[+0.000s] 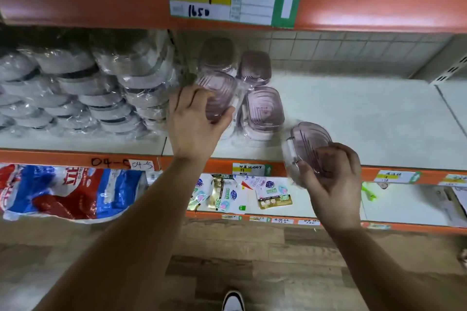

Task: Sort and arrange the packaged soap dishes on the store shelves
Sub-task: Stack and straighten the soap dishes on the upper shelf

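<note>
Gripping glossy wrapped mauve soap dishes: left hand (194,124), right hand (331,179).

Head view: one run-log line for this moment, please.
left hand: grips front-left dish | right hand: holds loose dish before shelf | three more dishes shelved | grey packs at left

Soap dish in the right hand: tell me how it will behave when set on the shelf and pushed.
Probably stiff: the soap dish shows a firm moulded oval shape in the right hand. Likely slippery, since glossy clear wrap covers it. Seems light: the fingers alone hold it tilted in front of the shelf.
</note>
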`<control>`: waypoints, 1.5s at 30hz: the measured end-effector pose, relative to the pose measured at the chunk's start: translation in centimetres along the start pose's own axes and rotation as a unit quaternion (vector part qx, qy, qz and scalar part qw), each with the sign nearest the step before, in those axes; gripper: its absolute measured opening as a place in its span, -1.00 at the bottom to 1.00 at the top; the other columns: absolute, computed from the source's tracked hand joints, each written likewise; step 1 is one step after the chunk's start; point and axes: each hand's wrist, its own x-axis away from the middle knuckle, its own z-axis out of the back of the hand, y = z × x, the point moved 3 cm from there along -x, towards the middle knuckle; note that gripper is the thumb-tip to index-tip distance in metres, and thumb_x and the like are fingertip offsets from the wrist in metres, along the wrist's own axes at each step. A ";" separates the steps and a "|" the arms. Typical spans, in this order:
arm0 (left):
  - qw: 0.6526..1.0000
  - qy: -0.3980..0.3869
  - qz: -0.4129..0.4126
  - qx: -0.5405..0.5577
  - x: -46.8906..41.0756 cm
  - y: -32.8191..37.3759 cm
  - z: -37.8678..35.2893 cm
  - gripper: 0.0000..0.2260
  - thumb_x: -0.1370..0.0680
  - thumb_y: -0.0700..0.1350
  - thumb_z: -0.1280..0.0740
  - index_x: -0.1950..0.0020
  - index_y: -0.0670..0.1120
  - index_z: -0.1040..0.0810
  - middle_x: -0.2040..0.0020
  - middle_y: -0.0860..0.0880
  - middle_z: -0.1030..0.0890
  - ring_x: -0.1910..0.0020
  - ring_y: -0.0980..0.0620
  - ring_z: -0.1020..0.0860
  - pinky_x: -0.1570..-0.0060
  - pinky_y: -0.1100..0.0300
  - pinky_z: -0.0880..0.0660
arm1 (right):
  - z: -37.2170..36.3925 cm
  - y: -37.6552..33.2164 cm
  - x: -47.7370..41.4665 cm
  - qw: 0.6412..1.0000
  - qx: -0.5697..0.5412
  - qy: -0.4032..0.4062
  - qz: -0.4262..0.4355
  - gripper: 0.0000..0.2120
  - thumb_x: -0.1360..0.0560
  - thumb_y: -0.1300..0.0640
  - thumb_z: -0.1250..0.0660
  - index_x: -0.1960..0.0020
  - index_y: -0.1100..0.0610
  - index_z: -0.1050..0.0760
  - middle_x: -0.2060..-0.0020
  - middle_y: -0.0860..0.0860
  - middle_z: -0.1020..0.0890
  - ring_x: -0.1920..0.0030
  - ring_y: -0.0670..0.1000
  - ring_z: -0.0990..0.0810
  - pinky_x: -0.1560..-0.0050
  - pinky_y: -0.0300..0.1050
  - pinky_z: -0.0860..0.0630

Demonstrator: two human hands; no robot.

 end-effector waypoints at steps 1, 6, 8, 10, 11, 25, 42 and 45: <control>1.000 -0.008 0.008 -0.011 -0.1 -0.1 -0.6 -0.63 -0.43 0.17 -0.43 0.04 -0.13 -0.61 -0.01 -0.12 -0.59 -0.06 -0.16 -0.48 -0.01 0.06 -0.39 | -0.1 0.0 -0.1 1.000 -0.001 0.002 0.000 -0.59 -0.42 -0.06 -0.39 -0.12 0.23 -0.52 -0.14 0.04 -0.42 -0.08 -0.39 -0.43 0.12 -0.61 -0.36; 0.997 -0.062 0.044 -0.035 0.6 -0.7 -2.5 -0.59 -0.45 0.21 -0.44 0.00 -0.14 -0.57 -0.05 -0.15 -0.55 -0.07 -0.23 -0.48 0.04 0.00 -0.43 | 0.0 0.3 -0.7 1.000 -0.004 0.001 0.002 -0.59 -0.42 -0.11 -0.36 -0.11 0.17 -0.51 -0.15 0.02 -0.42 -0.07 -0.30 -0.46 0.09 -0.58 -0.38; 0.996 -0.068 0.045 -0.028 0.1 -0.6 -2.7 -0.57 -0.46 0.22 -0.43 0.00 -0.14 -0.56 -0.07 -0.17 -0.54 -0.09 -0.23 -0.46 0.03 -0.03 -0.44 | 0.0 0.5 -0.9 1.000 0.004 -0.007 0.003 -0.61 -0.43 -0.11 -0.36 -0.12 0.15 -0.51 -0.17 0.04 -0.43 -0.07 -0.24 -0.49 0.08 -0.56 -0.40; 0.995 -0.079 0.051 -0.033 -0.5 -0.5 -3.0 -0.53 -0.46 0.27 -0.39 -0.02 -0.15 -0.55 -0.09 -0.17 -0.53 -0.11 -0.23 -0.44 0.03 -0.06 -0.45 | 0.0 0.8 -1.0 1.000 0.010 -0.011 0.002 -0.61 -0.43 -0.10 -0.36 -0.12 0.14 -0.51 -0.19 0.05 -0.43 -0.08 -0.11 -0.52 0.06 -0.54 -0.41; 0.994 -0.082 0.055 -0.037 -0.6 -0.4 -3.1 -0.51 -0.46 0.29 -0.36 -0.02 -0.15 -0.55 -0.10 -0.17 -0.52 -0.11 -0.23 -0.44 0.03 -0.06 -0.45 | 0.0 0.9 -1.0 1.000 0.010 -0.009 0.002 -0.61 -0.43 -0.10 -0.36 -0.12 0.15 -0.51 -0.19 0.05 -0.43 -0.09 -0.03 -0.53 0.05 -0.51 -0.42; 0.994 0.015 -0.105 0.027 4.6 -0.4 -0.7 -0.84 -0.52 -0.05 -0.32 0.04 -0.12 -0.62 0.05 -0.12 -0.59 0.05 -0.12 -0.46 0.06 -0.02 -0.38 | -1.3 -0.5 -1.9 0.998 -0.002 0.023 0.052 -0.67 -0.44 0.01 -0.40 -0.08 0.19 -0.47 -0.07 0.00 -0.39 0.02 0.09 -0.52 0.09 -0.06 -0.56; 0.962 -0.270 -0.023 0.039 11.8 -2.8 -3.8 -0.80 -0.49 0.01 -0.28 0.23 -0.04 -0.62 0.32 0.03 -0.63 0.39 -0.04 -0.57 0.38 0.21 -0.37 | -9.7 -4.4 -9.7 0.966 0.216 -0.015 0.142 -0.55 -0.52 -0.20 -0.28 -0.08 0.18 -0.54 -0.12 0.15 -0.54 -0.11 0.24 -0.52 -0.14 0.18 -0.46; 0.965 -0.256 -0.025 0.050 12.2 -2.6 -3.4 -0.81 -0.50 -0.03 -0.31 0.28 -0.05 -0.58 0.38 0.04 -0.60 0.47 -0.01 -0.52 0.37 0.27 -0.26 | -10.2 -3.9 -8.9 0.956 0.258 -0.079 0.113 -0.54 -0.53 -0.24 -0.15 -0.17 0.09 -0.53 -0.22 0.06 -0.52 -0.24 0.22 -0.45 -0.27 0.22 -0.35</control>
